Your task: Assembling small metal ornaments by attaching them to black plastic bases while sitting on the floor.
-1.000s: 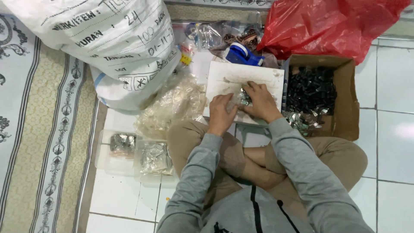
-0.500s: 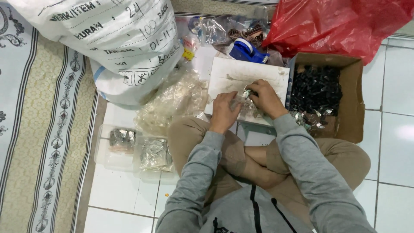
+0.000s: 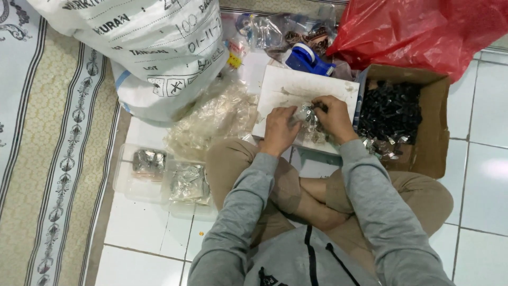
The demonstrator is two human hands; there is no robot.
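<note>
right now the left hand (image 3: 279, 128) and the right hand (image 3: 332, 117) meet over a flat white board (image 3: 296, 91) lying on the floor at twelve o'clock from the crossed legs, and both pinch a small clear plastic bag of shiny metal pieces (image 3: 306, 115) held between them, the fingers curled tight around it; just how the fingertips sit on it is too small to tell. at three o'clock from the hands, touching the board's edge, stands an open brown cardboard box (image 3: 433, 132) filled with small black parts (image 3: 390, 112), a few silvery bits spilled at its near corner. a crumpled red plastic bag (image 3: 418, 29) lies at one o'clock, and a blue tape dispenser (image 3: 308, 59) sits just beyond the board at twelve. at ten o'clock a big white woven sack (image 3: 143, 47) slumps, with a heap of empty clear plastic bags (image 3: 214, 119) beside it at nine. two clear plastic tubs of metal pieces (image 3: 159, 175) rest on the white tiled floor (image 3: 143, 238) at eight o'clock, near a patterned carpet (image 3: 47, 159).
</note>
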